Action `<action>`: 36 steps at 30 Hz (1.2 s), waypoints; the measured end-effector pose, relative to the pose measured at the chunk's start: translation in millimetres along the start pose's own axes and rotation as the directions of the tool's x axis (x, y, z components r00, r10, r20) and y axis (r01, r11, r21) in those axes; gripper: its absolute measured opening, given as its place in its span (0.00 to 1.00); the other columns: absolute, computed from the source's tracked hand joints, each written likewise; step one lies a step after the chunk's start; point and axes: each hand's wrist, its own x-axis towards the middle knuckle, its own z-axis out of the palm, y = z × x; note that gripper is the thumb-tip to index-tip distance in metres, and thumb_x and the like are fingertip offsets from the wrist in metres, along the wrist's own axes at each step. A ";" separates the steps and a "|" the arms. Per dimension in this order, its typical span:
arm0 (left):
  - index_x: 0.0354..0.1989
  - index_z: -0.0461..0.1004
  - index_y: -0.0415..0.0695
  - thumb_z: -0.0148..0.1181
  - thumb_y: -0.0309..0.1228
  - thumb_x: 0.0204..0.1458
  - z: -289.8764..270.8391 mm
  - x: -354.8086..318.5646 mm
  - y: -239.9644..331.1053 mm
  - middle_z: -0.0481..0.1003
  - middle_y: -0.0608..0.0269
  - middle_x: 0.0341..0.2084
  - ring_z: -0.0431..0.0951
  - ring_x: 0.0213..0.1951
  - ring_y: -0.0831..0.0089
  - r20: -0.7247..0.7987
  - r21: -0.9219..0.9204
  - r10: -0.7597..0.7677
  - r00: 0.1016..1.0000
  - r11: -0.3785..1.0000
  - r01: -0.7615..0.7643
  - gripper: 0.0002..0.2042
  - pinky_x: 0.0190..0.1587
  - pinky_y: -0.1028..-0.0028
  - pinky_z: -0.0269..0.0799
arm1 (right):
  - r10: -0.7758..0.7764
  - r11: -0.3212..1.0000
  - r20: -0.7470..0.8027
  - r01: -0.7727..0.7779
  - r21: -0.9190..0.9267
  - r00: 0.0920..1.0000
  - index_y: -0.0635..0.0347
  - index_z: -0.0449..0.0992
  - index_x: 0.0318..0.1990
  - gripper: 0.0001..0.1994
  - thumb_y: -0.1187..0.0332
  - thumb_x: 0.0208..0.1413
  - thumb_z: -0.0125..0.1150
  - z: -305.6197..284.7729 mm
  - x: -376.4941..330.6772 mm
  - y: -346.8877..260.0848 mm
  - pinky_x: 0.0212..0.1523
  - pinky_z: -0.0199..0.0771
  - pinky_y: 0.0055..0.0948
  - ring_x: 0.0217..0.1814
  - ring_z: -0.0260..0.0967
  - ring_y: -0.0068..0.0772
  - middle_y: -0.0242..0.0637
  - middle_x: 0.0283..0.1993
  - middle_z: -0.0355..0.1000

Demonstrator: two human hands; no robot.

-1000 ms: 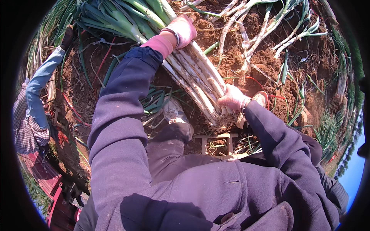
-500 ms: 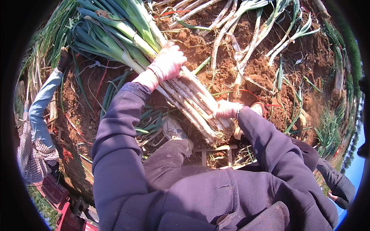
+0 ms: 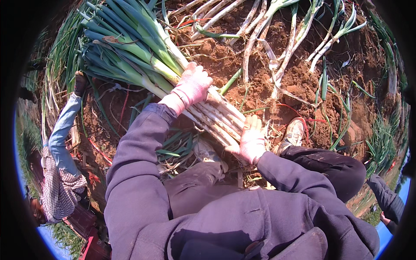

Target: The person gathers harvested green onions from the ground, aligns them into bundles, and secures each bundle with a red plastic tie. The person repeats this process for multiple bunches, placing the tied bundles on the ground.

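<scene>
Left hand (image 3: 193,84): in a pink knit glove, pressed down over the bundle of leeks (image 3: 173,82), fingers curled round the pale stalks just where green turns to white.
Right hand (image 3: 252,141): same pink glove, fingers spread flat against the root ends of the bundle, not closed on anything.
Leeks: long smooth white shafts, dirt-streaked, fanning into broad ribbed green leaves beyond the left hand; lying slantwise across the lap.
Soil (image 3: 225,60): red-brown, crumbly, clodded, just past both hands.
Loose leeks (image 3: 260,30): thin, pale, scattered on the soil beyond the right hand.
Shoe (image 3: 294,132): white, dusty, just beside the right hand.
Other person (image 3: 60,147): blue sleeve and checked cloth, well apart on the left-hand side.
</scene>
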 end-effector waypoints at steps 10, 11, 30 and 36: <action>0.35 0.86 0.50 0.66 0.48 0.47 -18.7 38.4 -4.3 0.84 0.59 0.31 0.85 0.42 0.60 0.472 0.059 0.095 0.876 0.988 -0.140 0.15 0.47 0.58 0.72 | 0.211 0.977 0.293 -0.204 -0.054 0.933 0.65 0.33 0.79 0.77 0.34 0.29 0.81 -21.0 28.3 -13.3 0.74 0.39 0.74 0.80 0.38 0.77 0.66 0.80 0.38; 0.38 0.86 0.50 0.67 0.53 0.48 -30.2 40.4 -13.8 0.85 0.59 0.33 0.85 0.43 0.59 0.506 -0.017 0.167 0.846 0.983 -0.184 0.19 0.46 0.56 0.73 | 0.208 0.978 0.292 -0.202 -0.050 0.934 0.65 0.34 0.78 0.77 0.33 0.29 0.81 -21.5 30.8 -11.5 0.74 0.39 0.74 0.80 0.39 0.76 0.66 0.80 0.38; 0.40 0.79 0.48 0.69 0.56 0.44 -62.2 21.7 -60.3 0.78 0.59 0.34 0.78 0.43 0.56 0.357 0.016 0.112 0.927 0.992 -0.126 0.25 0.49 0.57 0.71 | 0.138 0.981 0.282 -0.171 0.096 0.949 0.66 0.37 0.78 0.77 0.36 0.26 0.84 -11.2 34.1 3.1 0.71 0.45 0.76 0.77 0.44 0.78 0.67 0.78 0.42; 0.58 0.73 0.51 0.73 0.57 0.40 -86.0 2.4 -66.9 0.78 0.60 0.46 0.75 0.55 0.59 0.292 0.158 -0.104 0.951 0.986 0.059 0.37 0.69 0.59 0.57 | 0.119 0.983 0.335 -0.160 0.096 0.935 0.65 0.34 0.78 0.77 0.37 0.28 0.83 -9.1 37.5 7.5 0.72 0.43 0.75 0.79 0.40 0.78 0.68 0.79 0.38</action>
